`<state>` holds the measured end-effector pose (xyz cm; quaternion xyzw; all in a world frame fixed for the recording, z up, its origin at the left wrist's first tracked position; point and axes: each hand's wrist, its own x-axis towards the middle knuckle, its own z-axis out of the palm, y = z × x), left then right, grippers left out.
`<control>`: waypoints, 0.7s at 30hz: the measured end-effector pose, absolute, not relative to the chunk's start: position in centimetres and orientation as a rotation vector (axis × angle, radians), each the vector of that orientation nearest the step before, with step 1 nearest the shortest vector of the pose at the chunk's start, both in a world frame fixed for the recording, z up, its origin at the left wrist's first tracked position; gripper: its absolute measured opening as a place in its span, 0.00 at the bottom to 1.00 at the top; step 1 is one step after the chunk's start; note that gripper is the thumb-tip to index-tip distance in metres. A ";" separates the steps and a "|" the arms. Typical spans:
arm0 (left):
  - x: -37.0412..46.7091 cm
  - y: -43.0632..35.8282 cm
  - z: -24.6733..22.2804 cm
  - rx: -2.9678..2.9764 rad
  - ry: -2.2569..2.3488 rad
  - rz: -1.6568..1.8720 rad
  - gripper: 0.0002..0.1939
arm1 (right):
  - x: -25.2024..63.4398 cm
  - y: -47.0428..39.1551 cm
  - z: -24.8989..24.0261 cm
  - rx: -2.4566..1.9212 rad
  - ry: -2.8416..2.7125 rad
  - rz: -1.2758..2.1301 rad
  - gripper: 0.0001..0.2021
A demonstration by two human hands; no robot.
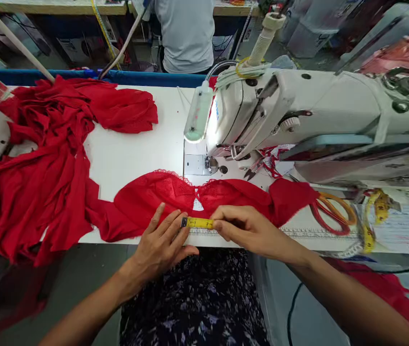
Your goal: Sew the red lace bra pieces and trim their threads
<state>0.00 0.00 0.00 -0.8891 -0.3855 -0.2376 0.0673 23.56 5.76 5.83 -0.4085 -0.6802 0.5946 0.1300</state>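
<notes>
A red lace-edged garment (146, 197) lies spread across the white sewing table (128, 154), in front of the sewing machine's needle area. My left hand (164, 235) rests on its lower edge with the fingers spread, beside the dark end of a short yellow measuring tape (199, 222). The tape lies along the garment's bottom edge, below a small gap at the centre. My right hand (240, 228) pinches the tape's other end between thumb and fingers. A printed ruler scale (305, 233) runs along the table's front edge.
The white sewing machine (319, 101) and its lamp (199, 113) stand behind the garment. Red fabric (53, 144) is heaped at left. Scissors (254, 169), orange bands (337, 209), a coiled tape (370, 221) and a written paper (402, 223) lie at right. A person (186, 33) sits beyond.
</notes>
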 end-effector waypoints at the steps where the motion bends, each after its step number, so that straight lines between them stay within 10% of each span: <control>1: -0.1 0.0 -0.1 -2.670 -1.166 -0.722 0.21 | 23.3 5.9 5.5 -1.268 -2.038 1.638 0.13; 21: -0.2 0.1 -0.9 -2.625 -1.230 -0.702 0.24 | 23.4 6.2 4.5 -1.663 -2.212 1.263 0.11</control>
